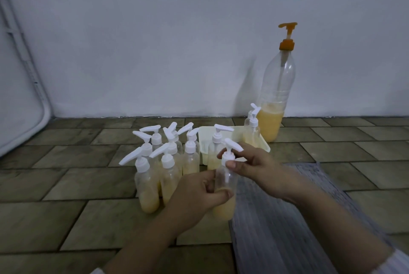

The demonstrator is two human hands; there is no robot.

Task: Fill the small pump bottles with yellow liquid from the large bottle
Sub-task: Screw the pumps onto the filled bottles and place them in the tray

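A plain home floor corner: brown tiled floor (66,185), bare white wall (155,41), grey striped mat (287,218).

Tiled floor (66,185): btls (155,163), tray (264,144), mat (276,218)

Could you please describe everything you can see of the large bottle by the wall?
The large bottle is clear plastic, tall and ribbed, standing upright on the tiled floor against the white wall. An orange pump with a raised head caps it, its tube running down inside. Yellow liquid fills roughly the bottom quarter. Neither hand touches it; a small bottle stands just in front.
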